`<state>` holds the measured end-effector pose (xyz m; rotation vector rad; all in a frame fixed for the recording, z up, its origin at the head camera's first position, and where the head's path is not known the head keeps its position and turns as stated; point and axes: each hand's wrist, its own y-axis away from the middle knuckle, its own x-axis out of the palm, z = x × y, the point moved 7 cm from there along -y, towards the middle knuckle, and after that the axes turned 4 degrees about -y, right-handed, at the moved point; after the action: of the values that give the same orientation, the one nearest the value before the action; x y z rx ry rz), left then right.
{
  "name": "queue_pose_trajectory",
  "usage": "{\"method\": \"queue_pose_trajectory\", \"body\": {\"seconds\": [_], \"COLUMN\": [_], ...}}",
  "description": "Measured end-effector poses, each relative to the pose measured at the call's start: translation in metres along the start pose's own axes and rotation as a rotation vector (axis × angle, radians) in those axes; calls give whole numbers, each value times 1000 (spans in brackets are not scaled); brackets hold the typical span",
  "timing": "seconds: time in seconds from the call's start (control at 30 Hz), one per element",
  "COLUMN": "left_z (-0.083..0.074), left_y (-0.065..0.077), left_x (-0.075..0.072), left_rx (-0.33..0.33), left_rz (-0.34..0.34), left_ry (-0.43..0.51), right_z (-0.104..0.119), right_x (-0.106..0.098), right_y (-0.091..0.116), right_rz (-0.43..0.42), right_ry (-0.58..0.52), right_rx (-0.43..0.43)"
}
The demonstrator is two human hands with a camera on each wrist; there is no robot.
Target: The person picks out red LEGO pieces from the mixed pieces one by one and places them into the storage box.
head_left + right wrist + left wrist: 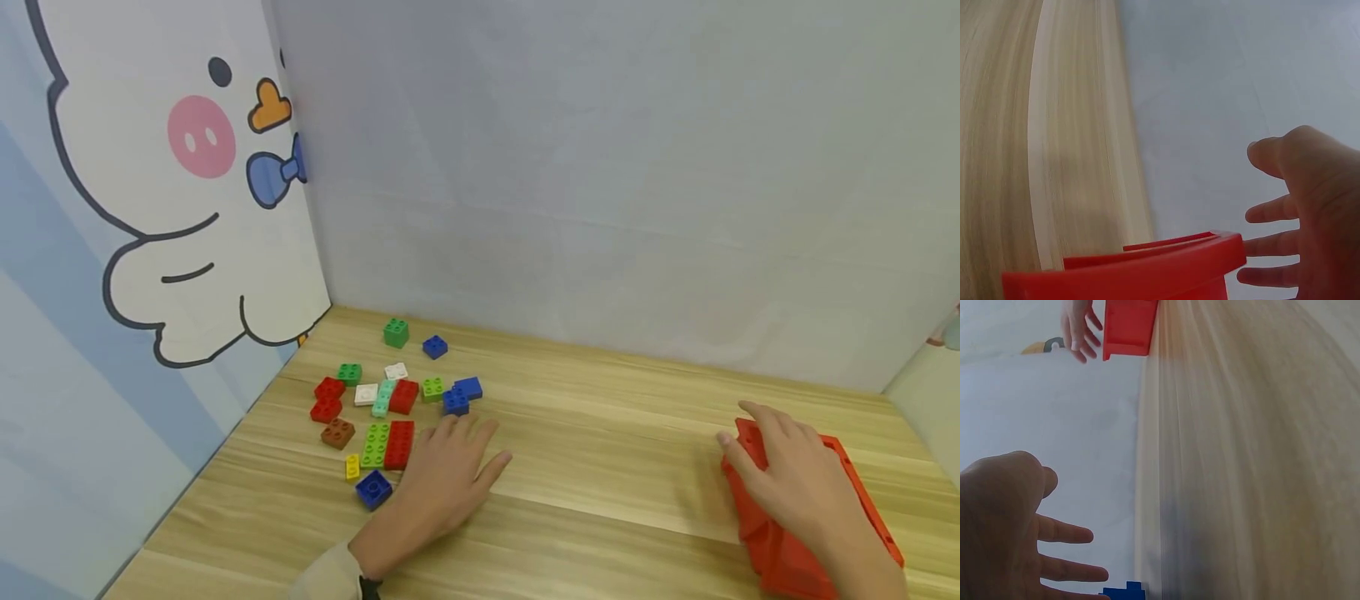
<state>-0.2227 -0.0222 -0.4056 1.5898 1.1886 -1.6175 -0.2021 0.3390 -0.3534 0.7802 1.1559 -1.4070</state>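
Note:
My left hand (442,477) is over the table just right of the toy bricks, its fingers extended and holding nothing. Nearest to it are a long red brick (400,445) and a blue brick (455,402) beyond the fingertips. In the left wrist view a blue brick (1124,594) shows below the spread fingers. My right hand (802,475) hovers over a red plastic bin (757,533), partly hiding it. Its fingers are spread and grip nothing. The right wrist view shows the bin's red edge (1147,272) close by the fingers.
Several bricks lie loosely on the left of the wooden table (600,467), including a brown brick (338,432), a yellow brick (352,467) and a dark green brick (396,332) at the back. A grey cloth wall (600,167) borders the rear; a cartoon-print panel (187,275) stands left.

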Motion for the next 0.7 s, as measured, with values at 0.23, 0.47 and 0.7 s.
{"method": "queue_pose_trajectory", "body": {"seconds": [0.23, 0.47, 0.7], "left_z": [1, 2, 8], "left_y": [2, 4, 6], "left_x": [-1, -1, -2], "left_rx": [-10, -15, -30], "left_rz": [5, 15, 10], "left_ry": [3, -5, 1], "right_z": [-13, -23, -33], "right_x": [-3, -4, -7], "right_y": [3, 6, 8], "right_rz": [-24, -6, -31], "right_ry": [-17, -27, -16], "right_rx": [4, 23, 37]}}
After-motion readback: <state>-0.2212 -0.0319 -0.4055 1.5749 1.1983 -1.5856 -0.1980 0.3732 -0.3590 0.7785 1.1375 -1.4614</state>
